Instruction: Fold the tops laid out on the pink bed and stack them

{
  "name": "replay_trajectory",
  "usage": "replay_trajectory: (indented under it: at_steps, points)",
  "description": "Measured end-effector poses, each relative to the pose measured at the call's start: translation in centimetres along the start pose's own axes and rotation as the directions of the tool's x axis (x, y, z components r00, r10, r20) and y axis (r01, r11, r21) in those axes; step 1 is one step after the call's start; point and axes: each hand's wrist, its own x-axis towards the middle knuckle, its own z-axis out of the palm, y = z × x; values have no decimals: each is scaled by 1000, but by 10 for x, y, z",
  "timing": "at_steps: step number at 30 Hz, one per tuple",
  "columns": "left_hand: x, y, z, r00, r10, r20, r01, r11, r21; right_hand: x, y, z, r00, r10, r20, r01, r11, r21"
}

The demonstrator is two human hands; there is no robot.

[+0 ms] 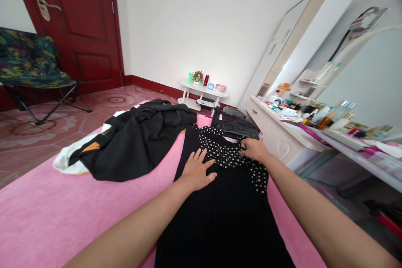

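A black garment (220, 217) with a black-and-white patterned collar part (224, 155) lies spread on a pink cover (125, 205). My left hand (197, 169) rests flat on its upper left side, fingers spread. At the right end of the patterned cloth, my right hand (253, 150) has its fingers pinched on the fabric. Left of the garment lies a crumpled black, white and orange piece of clothing (135, 142), apart from both hands.
Beyond the garment sits a dark mesh item (234, 123). A dresser (273, 127) crowded with bottles stands at the right. A small white table (204, 88) is by the wall, and a patterned folding chair (28, 63) stands at the left near a red door (81, 8).
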Motion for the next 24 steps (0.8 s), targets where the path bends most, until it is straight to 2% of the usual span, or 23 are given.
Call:
replay_trajectory:
  at_steps: [3,5,8,10,12,14,17,21,24]
  points:
    - [0,1,1,1000,-10,3,10,1000,1,4,1,-30,981,194,14,-194,981,7]
    - [-1,1,1,1000,-11,5,11,1000,-1,1,-2,-46,963,269,-11,-268,962,47]
    - [-2,-1,2,1000,1,-3,-1,1000,-15,-6,-11,-58,972,221,-77,-214,973,86]
    - [-3,-3,1,1000,13,-10,-13,999,-37,-10,-18,-62,975,206,-80,-192,970,152]
    - [-4,-5,0,1000,15,-16,-16,998,-65,-11,-23,-66,976,217,-17,-206,948,241]
    - [-5,-7,-2,1000,2,-31,-5,995,-95,-13,-25,-68,976,210,54,-217,942,257]
    - [-6,-9,-3,998,-21,-52,13,989,-145,-22,-22,-61,972,204,116,-216,971,107]
    - [-6,-11,-2,997,-5,-78,-10,983,-181,-52,-13,-30,935,334,123,-322,941,-106]
    - [-6,-13,0,995,7,-95,-25,982,-188,-73,-8,-12,894,442,80,-439,897,-50]
